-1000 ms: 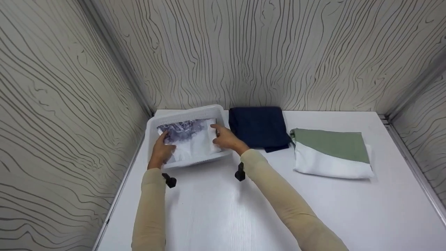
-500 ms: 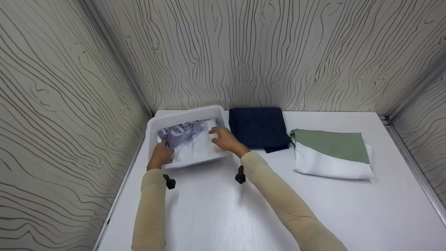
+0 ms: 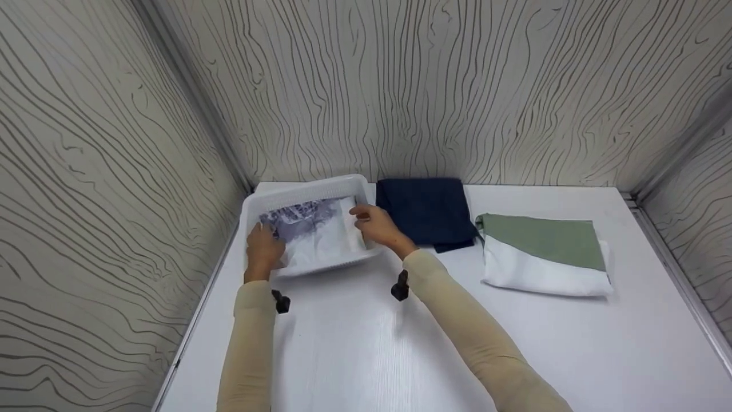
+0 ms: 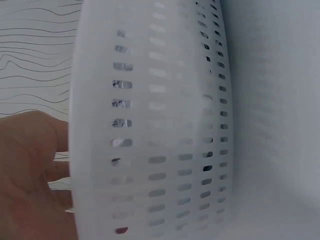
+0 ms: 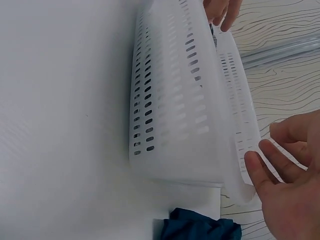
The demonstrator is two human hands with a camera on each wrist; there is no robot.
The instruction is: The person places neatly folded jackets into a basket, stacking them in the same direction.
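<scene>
A folded white cloth with a purple-grey print lies inside a white plastic basket. My left hand is over the cloth's left edge, inside the basket; its fingertips are partly hidden. In the left wrist view, the left hand reaches behind the perforated basket wall. At the cloth's right edge is my right hand, fingers loosely bent. The right wrist view shows the right hand with its fingers apart near the basket rim, gripping nothing.
A folded navy cloth lies just right of the basket. Farther right is a folded green and white cloth. The white table meets patterned walls behind and at the sides.
My left hand has shifted slightly left, toward the basket's left side. The right hand has eased off the cloth's right edge and moved slightly right. The cloth stays in the basket.
</scene>
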